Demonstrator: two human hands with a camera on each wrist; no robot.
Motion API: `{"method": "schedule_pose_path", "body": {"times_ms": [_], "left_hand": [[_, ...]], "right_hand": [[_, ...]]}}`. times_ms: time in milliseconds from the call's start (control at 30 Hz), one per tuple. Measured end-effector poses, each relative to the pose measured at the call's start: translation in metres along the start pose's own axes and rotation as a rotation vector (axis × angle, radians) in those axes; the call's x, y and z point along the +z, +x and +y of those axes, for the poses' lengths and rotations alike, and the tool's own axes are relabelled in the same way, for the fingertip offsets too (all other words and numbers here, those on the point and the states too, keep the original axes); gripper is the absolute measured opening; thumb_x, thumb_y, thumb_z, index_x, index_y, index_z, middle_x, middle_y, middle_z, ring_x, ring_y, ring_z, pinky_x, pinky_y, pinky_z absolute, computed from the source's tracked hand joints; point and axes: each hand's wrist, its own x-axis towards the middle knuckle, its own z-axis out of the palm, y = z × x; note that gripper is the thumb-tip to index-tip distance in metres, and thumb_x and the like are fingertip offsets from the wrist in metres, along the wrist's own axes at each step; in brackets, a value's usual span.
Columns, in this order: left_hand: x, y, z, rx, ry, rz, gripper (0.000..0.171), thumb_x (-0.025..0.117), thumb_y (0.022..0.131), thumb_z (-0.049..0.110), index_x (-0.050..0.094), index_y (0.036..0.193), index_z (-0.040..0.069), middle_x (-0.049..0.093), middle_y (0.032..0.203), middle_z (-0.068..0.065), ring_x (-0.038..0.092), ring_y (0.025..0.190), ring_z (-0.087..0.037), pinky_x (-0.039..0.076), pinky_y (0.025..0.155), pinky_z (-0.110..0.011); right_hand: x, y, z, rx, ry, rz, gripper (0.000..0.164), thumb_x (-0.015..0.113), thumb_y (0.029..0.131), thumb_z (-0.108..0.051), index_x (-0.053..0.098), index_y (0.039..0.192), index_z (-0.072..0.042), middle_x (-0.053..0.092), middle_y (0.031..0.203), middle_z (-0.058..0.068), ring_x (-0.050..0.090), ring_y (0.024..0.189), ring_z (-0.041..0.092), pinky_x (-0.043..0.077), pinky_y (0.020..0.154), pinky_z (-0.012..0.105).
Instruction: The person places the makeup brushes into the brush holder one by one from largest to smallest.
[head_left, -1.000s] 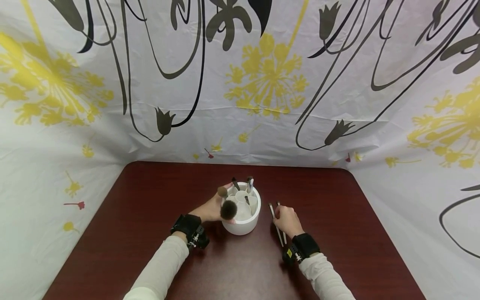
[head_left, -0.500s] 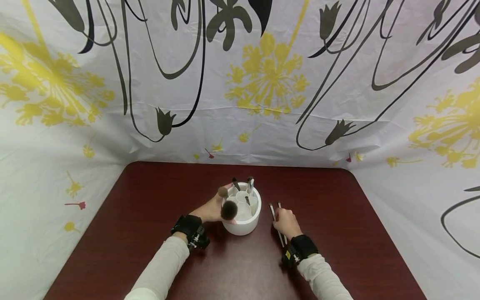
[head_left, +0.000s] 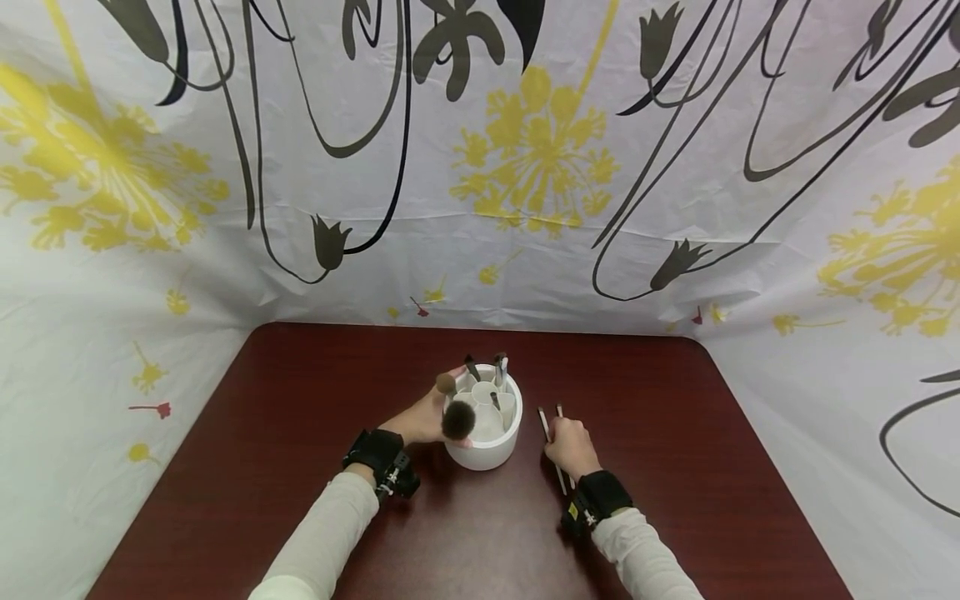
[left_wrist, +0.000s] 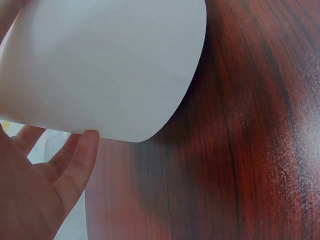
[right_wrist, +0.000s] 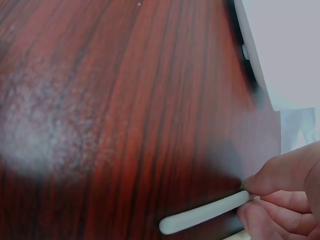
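Observation:
In the head view my left hand (head_left: pixel 426 414) grips the side of a white round makeup brush holder (head_left: pixel 483 456), fingers at its far side and thumb at its near side. Up close, fingertips press the holder's smooth wall (left_wrist: pixel 110 65). A large fluffy brush (head_left: pixel 457 420), a brown-tipped brush (head_left: pixel 446 383) and several slim ones stand in its compartments. To its right, my right hand (head_left: pixel 573 446) is over two slim makeup brushes. Thumb and fingers pinch one white brush handle (right_wrist: pixel 205 212); the second handle (right_wrist: pixel 241 235) is mostly hidden behind the fingers.
A dark red-brown wooden table (head_left: pixel 330 358) bears everything. Behind it and at both sides hangs a white patterned cloth (head_left: pixel 390 183). The holder stands a short way left of my right hand.
My right hand and wrist have shifted slightly left and toward me over the brushes. The left hand and the brush holder stay where they were.

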Motion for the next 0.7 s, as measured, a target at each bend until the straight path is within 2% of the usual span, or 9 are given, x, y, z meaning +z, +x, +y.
{"method": "schedule_pose_path", "body": {"times_ms": [133,267,500,700], "left_hand": [[0.001,0.000,0.000,-0.005,0.005,0.001,0.119,0.087,0.057,0.022,0.007,0.143,0.000,0.017,0.148,-0.019,0.021,0.133,-0.033,0.023,0.104,-0.051],[0.000,0.000,0.000,-0.007,0.000,-0.003,0.121,0.086,0.057,0.029,0.007,0.143,0.000,0.015,0.148,-0.019,0.020,0.133,-0.033,0.023,0.103,-0.052],[-0.001,-0.002,0.001,-0.028,-0.024,-0.014,0.122,0.085,0.057,0.035,0.005,0.145,0.006,0.011,0.149,-0.017,0.019,0.134,-0.032,0.023,0.104,-0.050],[-0.002,-0.001,0.000,-0.026,-0.015,-0.022,0.124,0.083,0.057,0.044,0.004,0.145,0.006,0.010,0.150,-0.017,0.018,0.134,-0.032,0.023,0.104,-0.050]], "right_hand": [[-0.002,-0.001,-0.001,0.000,0.001,0.014,0.018,0.064,0.068,0.002,0.049,0.064,-0.008,0.044,0.057,0.001,0.041,0.052,0.015,0.032,0.047,0.026],[-0.007,-0.001,-0.004,-0.019,0.020,0.034,0.019,0.063,0.069,0.003,0.048,0.064,-0.007,0.042,0.056,0.001,0.039,0.051,0.014,0.030,0.047,0.026],[-0.022,-0.002,-0.009,-0.078,0.041,0.108,0.014,0.065,0.069,0.001,0.053,0.073,-0.004,0.046,0.057,0.001,0.041,0.051,0.013,0.034,0.048,0.027],[-0.034,-0.002,-0.014,-0.113,0.077,0.179,0.015,0.063,0.068,0.002,0.059,0.082,0.000,0.049,0.060,0.000,0.042,0.052,0.012,0.036,0.050,0.026]]}}
